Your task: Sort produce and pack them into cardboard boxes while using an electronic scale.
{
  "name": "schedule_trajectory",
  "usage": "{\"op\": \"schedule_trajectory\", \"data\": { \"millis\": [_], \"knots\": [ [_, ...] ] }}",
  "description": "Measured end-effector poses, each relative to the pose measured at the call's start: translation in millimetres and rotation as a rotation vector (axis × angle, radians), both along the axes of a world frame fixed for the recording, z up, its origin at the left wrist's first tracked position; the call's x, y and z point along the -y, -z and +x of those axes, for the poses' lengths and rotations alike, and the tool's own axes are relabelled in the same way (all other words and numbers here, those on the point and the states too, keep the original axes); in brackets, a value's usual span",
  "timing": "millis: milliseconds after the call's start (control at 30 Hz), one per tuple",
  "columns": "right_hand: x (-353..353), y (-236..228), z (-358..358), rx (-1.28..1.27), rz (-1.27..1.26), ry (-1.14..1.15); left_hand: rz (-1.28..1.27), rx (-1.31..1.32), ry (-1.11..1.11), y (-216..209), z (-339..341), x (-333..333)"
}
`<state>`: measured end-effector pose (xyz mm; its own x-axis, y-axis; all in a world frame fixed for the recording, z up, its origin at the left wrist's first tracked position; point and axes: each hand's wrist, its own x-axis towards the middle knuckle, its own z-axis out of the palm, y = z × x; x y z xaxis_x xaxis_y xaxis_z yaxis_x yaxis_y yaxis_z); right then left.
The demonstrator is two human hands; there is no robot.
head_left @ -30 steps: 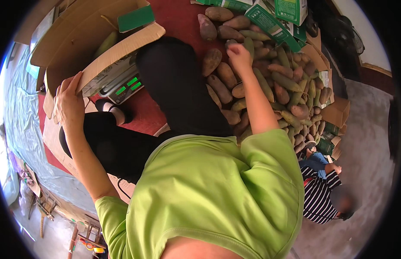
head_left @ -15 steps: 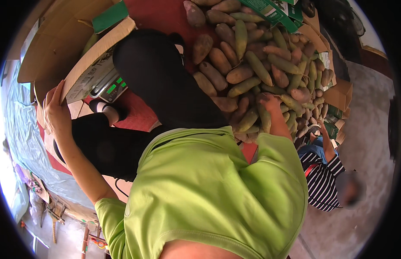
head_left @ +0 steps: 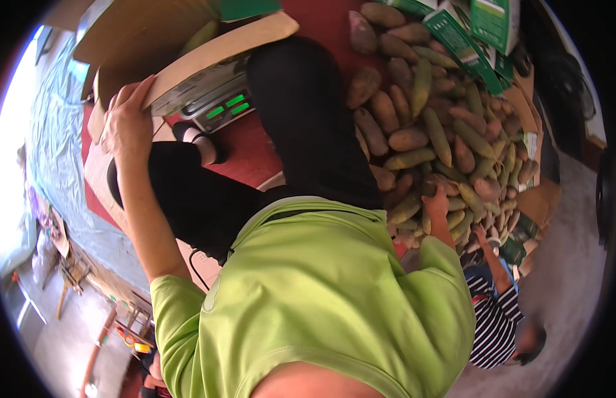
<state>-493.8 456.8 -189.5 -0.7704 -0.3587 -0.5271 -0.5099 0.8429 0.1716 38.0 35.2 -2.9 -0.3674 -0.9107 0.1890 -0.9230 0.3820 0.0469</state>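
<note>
My left hand (head_left: 127,123) is closed on the near edge of an open cardboard box (head_left: 222,54), fingers over the rim. Inside the box lies a greenish long root vegetable (head_left: 200,38), partly hidden by the wall. Under the box stands a digital scale (head_left: 218,113) with lit green displays. My right hand (head_left: 437,201) reaches into a large heap of thick root vegetables (head_left: 409,139), some green like radishes, others reddish-brown. Its fingers curl around a dark green root vegetable (head_left: 429,188) at the heap's near side, most of it hidden.
Green cartons (head_left: 454,40) lie at the heap's far side, with cardboard (head_left: 540,199) along its right. At the right a co-worker in a striped shirt (head_left: 490,312) reaches into the heap. Red matting (head_left: 258,156) lies beneath my legs. Blue plastic sheeting (head_left: 56,146) covers the left side.
The view has shifted, so the box, scale and heap appear farther right. My left hand stays on the box edge. My right hand's fingers now show around a dark green root vegetable.
</note>
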Motion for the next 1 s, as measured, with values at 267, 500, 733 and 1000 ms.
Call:
{"op": "schedule_trajectory", "data": {
  "millis": [267,500,733,1000],
  "knots": [
    [100.4,-20.3,-3.4,0.026,-0.391,-0.279,0.041,-0.028,-0.065,-2.9,2.6,-3.3],
    [250.5,-87.6,29.6,0.419,-1.117,-0.325,0.020,-0.044,-0.053,-7.9,-2.8,-7.2],
    [387.7,-242.6,142.6,0.684,-1.511,-0.543,0.003,-0.057,-0.050,-6.4,2.2,-9.3],
    [488.2,-283.1,283.4,0.859,-1.791,-1.196,0.026,-0.135,-0.027,-7.3,1.6,-6.7]
  ]
}}
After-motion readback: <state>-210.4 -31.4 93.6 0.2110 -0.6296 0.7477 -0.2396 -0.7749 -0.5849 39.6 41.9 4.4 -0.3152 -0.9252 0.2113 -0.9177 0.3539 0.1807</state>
